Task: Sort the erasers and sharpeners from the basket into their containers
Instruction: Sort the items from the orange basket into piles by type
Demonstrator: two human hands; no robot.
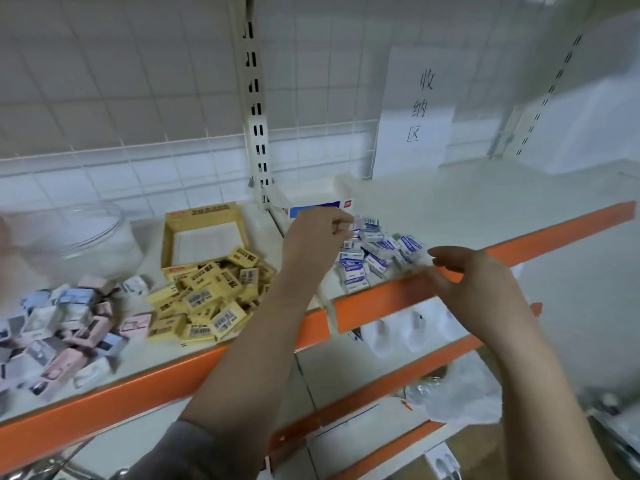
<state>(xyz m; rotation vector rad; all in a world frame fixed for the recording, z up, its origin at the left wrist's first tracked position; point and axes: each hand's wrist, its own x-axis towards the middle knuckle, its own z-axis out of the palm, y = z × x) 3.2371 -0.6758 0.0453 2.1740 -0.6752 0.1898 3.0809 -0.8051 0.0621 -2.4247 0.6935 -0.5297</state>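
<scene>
My left hand [317,237] reaches over the shelf and pinches a small blue-and-white eraser [360,224] above a pile of the same blue-and-white erasers [375,256]. A white and blue box [313,206] stands just behind that hand. My right hand [471,285] hovers at the shelf's orange front edge with fingers loosely spread, holding nothing. A heap of yellow erasers [211,296] spills out in front of an open yellow box [204,230]. Pastel pink, blue and white sharpeners [65,323] lie heaped at the left.
A clear glass bowl [72,237] stands at the back left of the shelf. A paper sign [415,109] hangs on the wire grid behind. The orange shelf lip [381,299] runs across the front; lower shelves hold white items and a plastic bag [457,393].
</scene>
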